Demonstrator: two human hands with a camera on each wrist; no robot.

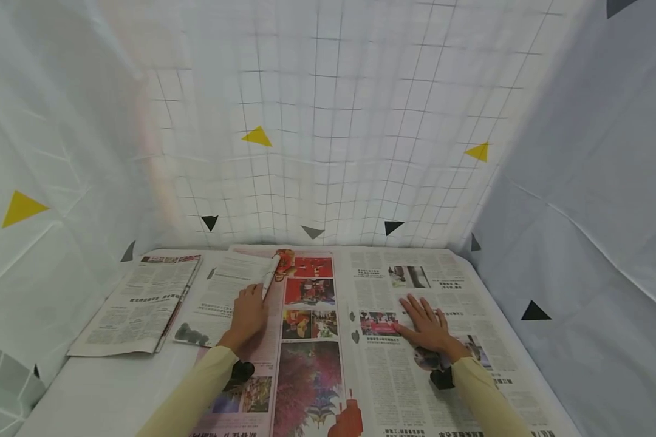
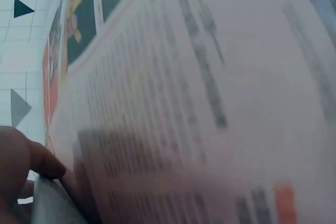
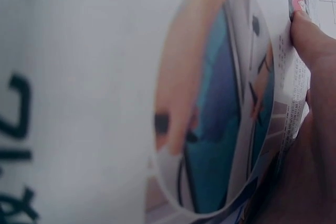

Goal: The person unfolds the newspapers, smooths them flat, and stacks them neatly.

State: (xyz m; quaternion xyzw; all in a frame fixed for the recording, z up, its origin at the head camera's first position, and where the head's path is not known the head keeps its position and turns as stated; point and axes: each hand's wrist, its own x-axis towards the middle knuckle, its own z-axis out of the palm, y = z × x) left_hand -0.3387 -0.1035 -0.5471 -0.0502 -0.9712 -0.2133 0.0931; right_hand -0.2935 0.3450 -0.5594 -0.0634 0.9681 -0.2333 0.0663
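A large newspaper (image 1: 311, 358) lies spread out, with red and pink photos on its left part and mostly print on its right. Near its left side, my left hand (image 1: 249, 315) grips the edge of a folded newspaper section (image 1: 226, 285); the left wrist view shows a finger (image 2: 47, 163) bent over that paper edge. My right hand (image 1: 427, 328) rests with fingers spread on the right page, beside a small red photo. In the right wrist view, the right hand (image 3: 320, 77) lies along the page next to an oval picture (image 3: 215, 98).
Another folded newspaper (image 1: 136, 309) lies at the far left of the white table (image 1: 87, 388). White sheeting (image 1: 328, 121) with grid lines and yellow and black triangles rises behind the table, and more sheeting (image 1: 590, 212) stands close on both sides.
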